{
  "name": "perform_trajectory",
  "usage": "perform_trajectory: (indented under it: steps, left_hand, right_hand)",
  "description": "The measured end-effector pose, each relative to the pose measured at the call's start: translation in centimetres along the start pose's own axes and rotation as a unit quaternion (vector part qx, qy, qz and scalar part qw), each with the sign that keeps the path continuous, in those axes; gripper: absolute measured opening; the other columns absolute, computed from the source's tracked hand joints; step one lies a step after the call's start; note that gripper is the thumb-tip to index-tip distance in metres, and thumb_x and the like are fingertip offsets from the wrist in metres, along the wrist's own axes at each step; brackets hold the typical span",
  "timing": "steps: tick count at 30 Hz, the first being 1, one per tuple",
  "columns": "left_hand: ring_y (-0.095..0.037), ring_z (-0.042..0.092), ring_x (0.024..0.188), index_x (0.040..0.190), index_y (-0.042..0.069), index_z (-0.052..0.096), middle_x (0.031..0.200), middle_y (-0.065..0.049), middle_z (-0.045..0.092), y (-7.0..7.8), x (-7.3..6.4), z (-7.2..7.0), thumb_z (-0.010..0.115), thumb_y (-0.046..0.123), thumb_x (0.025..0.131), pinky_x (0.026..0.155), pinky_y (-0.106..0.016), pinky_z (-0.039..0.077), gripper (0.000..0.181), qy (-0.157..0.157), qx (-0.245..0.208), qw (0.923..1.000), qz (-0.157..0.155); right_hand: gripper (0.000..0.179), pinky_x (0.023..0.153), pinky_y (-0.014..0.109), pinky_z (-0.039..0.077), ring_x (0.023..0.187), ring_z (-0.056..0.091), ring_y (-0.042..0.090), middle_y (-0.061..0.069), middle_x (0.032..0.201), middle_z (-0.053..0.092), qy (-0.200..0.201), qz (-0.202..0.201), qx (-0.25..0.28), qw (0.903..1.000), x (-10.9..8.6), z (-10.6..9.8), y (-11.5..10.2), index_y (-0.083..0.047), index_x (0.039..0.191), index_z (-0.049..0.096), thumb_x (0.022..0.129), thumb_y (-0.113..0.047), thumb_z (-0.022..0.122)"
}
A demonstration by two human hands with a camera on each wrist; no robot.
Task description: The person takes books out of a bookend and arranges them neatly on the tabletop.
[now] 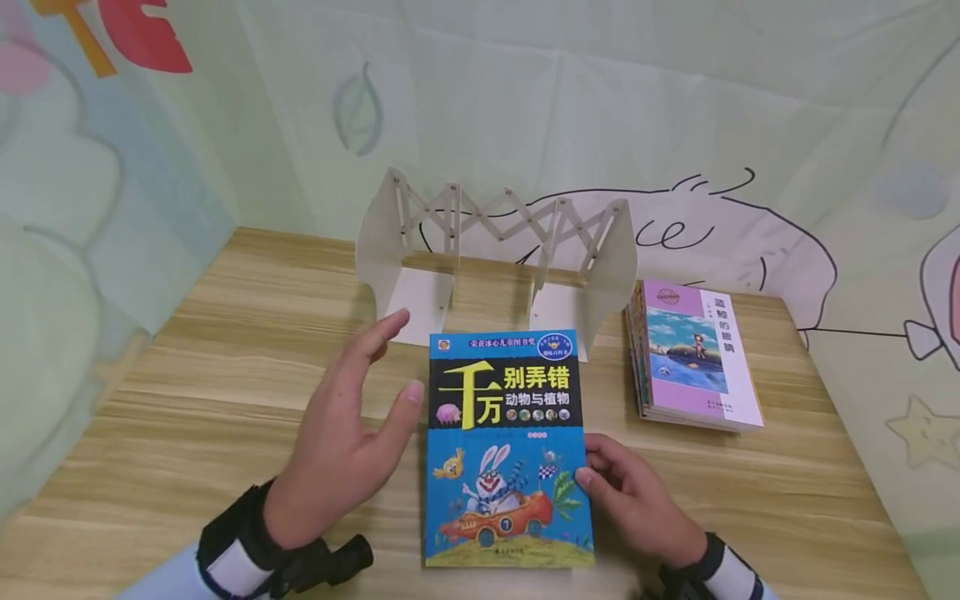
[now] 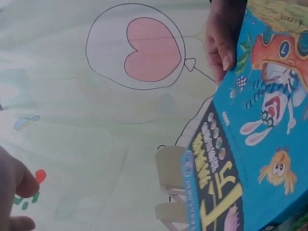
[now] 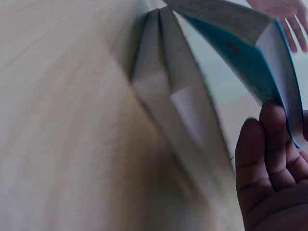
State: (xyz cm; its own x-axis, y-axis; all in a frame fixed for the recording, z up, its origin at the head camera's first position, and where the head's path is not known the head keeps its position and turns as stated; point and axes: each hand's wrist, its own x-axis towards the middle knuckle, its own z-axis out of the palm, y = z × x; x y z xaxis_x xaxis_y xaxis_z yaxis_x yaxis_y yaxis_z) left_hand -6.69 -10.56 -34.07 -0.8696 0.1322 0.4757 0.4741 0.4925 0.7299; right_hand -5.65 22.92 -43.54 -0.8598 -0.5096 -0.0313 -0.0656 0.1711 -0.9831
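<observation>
A blue children's book, with a rabbit in a red car on its cover, is in the middle of the head view. My right hand pinches its right edge, thumb on the cover and fingers underneath. In the right wrist view, that hand holds the book tilted above other books lying on the table. To the left of the book, my left hand is apart from it, thumb and fingers spread with nothing between them. Only part of the left hand shows in its wrist view.
Behind the book stands a white expandable book rack with upright panels and crossed bars. A stack of books with a pink cover on top lies at the right of the wooden table. A printed cloth wall closes the back.
</observation>
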Motion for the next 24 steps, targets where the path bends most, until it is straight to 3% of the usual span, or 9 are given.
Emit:
perform_trajectory:
  steps: [4,8,13,18,24]
  left_hand:
    - [-0.028,0.040,0.141,0.154,0.013,0.035,0.157,-0.006,0.040,-0.3,0.0,0.3,0.063,0.012,0.095,0.109,-0.060,0.038,0.065,-0.017,0.015,0.9995,-0.023]
    - [-0.030,0.037,0.144,0.155,0.016,0.033,0.158,-0.007,0.038,-0.6,0.1,0.5,0.063,0.014,0.095,0.109,-0.066,0.035,0.068,-0.023,0.023,0.9989,-0.033]
    - [-0.030,0.034,0.146,0.156,0.019,0.031,0.159,-0.007,0.036,-0.8,0.3,0.4,0.064,0.015,0.094,0.110,-0.068,0.032,0.071,-0.028,0.032,0.9981,-0.045]
    - [-0.030,0.033,0.146,0.157,0.018,0.030,0.159,-0.007,0.036,-1.2,0.2,0.6,0.064,0.018,0.095,0.111,-0.066,0.033,0.071,-0.044,0.046,0.9966,-0.053]
    - [-0.029,0.032,0.147,0.156,0.018,0.033,0.160,-0.005,0.034,-1.5,0.2,1.0,0.065,0.018,0.095,0.111,-0.065,0.034,0.069,-0.058,0.056,0.9952,-0.056]
  right_hand:
    - [0.043,0.086,0.034,0.059,0.096,0.072,0.019,0.024,0.114,0.069,0.010,0.082,0.037,0.9959,0.3,-0.4,1.1,0.011,0.138,0.042,0.107,-0.018,0.047]
    - [0.048,0.082,0.033,0.060,0.091,0.072,0.019,0.020,0.110,0.071,0.027,0.136,0.044,0.9894,0.5,-0.6,1.6,0.010,0.138,0.044,0.105,-0.024,0.051]
    - [0.048,0.072,0.028,0.058,0.082,0.068,0.019,0.015,0.098,0.071,0.056,0.168,-0.015,0.9841,0.8,-0.3,1.1,0.007,0.135,0.049,0.102,-0.026,0.058]
    - [0.039,0.063,0.024,0.051,0.074,0.059,0.018,0.008,0.085,0.062,0.095,0.192,-0.090,0.9728,1.0,0.3,0.4,0.001,0.124,0.057,0.098,-0.026,0.065]
    - [0.029,0.064,0.025,0.052,0.077,0.059,0.018,0.005,0.088,0.062,0.129,0.198,-0.151,0.9599,1.2,0.5,0.3,-0.008,0.114,0.058,0.094,-0.025,0.071]
